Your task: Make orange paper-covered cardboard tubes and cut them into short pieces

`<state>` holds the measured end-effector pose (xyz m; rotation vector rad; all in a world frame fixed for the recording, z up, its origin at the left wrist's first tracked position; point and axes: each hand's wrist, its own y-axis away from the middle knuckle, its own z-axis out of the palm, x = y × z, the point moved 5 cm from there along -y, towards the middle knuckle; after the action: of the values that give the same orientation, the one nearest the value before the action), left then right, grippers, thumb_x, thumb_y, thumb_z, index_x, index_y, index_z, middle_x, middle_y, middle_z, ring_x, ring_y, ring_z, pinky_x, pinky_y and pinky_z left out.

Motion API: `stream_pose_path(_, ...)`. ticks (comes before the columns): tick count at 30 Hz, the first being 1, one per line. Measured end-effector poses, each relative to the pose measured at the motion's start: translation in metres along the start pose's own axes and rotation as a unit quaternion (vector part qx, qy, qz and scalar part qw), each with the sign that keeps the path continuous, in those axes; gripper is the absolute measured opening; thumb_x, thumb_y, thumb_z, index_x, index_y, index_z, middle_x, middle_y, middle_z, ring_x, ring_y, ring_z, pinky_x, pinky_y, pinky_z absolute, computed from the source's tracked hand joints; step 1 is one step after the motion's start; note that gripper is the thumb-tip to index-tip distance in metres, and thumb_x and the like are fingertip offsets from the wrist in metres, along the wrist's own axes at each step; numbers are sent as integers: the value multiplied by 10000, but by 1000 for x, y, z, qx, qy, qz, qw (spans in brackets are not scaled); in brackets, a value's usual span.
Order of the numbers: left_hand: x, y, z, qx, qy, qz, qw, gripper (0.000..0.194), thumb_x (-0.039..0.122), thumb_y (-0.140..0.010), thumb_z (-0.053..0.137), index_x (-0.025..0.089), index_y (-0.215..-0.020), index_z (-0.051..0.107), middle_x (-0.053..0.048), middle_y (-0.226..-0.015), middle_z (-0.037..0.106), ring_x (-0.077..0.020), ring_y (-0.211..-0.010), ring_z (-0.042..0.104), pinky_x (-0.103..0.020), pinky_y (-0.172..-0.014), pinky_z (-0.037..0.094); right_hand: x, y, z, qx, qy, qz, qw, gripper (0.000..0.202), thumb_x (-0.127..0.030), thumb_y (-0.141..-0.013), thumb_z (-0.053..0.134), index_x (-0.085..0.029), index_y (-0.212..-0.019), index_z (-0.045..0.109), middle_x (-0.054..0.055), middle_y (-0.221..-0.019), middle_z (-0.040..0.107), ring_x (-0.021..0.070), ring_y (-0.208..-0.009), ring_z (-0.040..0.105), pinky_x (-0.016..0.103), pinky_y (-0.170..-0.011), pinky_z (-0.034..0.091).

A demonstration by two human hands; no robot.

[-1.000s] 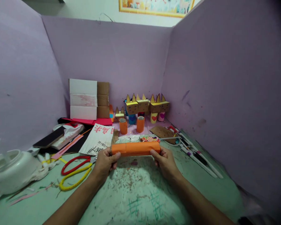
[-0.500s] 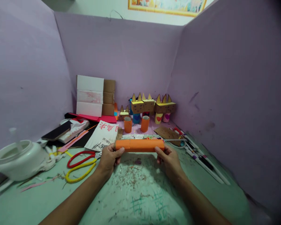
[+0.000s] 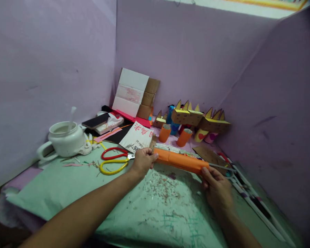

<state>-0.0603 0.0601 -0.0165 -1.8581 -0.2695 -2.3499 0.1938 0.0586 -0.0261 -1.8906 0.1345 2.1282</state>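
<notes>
An orange paper-covered tube (image 3: pixel 181 161) is held lengthwise above the table, slanting down to the right. My left hand (image 3: pixel 144 161) pinches its left end, thumb on the front. At its right end, my right hand (image 3: pixel 217 182) grips with the thumb on top and fingers beneath. Scissors (image 3: pixel 115 160) with one red and one yellow handle lie left of my left hand. Behind the tube stand two short orange rolls (image 3: pixel 165 133), (image 3: pixel 184 137) and cardboard pieces with pointed spikes (image 3: pixel 187 117).
A white pot (image 3: pixel 65 139) with a stick in it stands at the left. Near it lie a dark phone (image 3: pixel 95 121) and a printed white sheet (image 3: pixel 136 137). Several markers (image 3: pixel 258 206) lie at the right. Folded white cardboard (image 3: pixel 131 93) leans on the back wall.
The view has turned left and tilted, so the items appear further right. The tube now slants down to the right in the picture, and both hands still hold it.
</notes>
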Motion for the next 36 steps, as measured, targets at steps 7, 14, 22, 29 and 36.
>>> stream_pose_path(7,13,-3,-9,12,42,13,999,164,229,-577,662,170,-535,515,92,-320,409,-39,-286,317,-174,-336,180,-14,8,7,-22,-54,10,998,492,-457,-500,830,-173,-874,684,-22,-554,598,97,-412,488,218,-402,377)
stream_pose_path(14,34,-9,-25,39,79,44,995,185,279,-554,649,172,-551,498,79,-340,425,-42,-300,332,-172,-347,183,-17,12,11,-90,-72,-10,993,458,-477,-639,757,-192,-988,675,47,-832,667,90,-471,572,189,-393,434)
stream_pose_path(22,32,-8,-19,24,55,36,998,243,307,-505,700,154,-545,514,95,-375,425,-17,-260,304,-162,-309,127,-13,22,30,-224,-97,71,967,697,-596,-606,711,-268,-1201,552,93,-1317,456,299,-1020,572,305,-522,580)
stream_pose_path(29,24,3,-4,-16,21,16,1000,266,352,-520,707,158,-542,526,99,-304,384,-26,-242,283,-152,-294,123,-9,21,28,-183,-40,72,980,707,-464,-545,792,-218,-1172,578,102,-1217,513,261,-875,584,300,-504,567)
stream_pose_path(36,25,7,-1,-27,9,22,999,275,353,-524,719,148,-569,542,87,-319,418,-32,-244,305,-151,-287,143,-6,20,25,-153,0,54,987,499,-388,-553,817,-218,-979,621,47,-951,577,194,-746,568,294,-547,554)
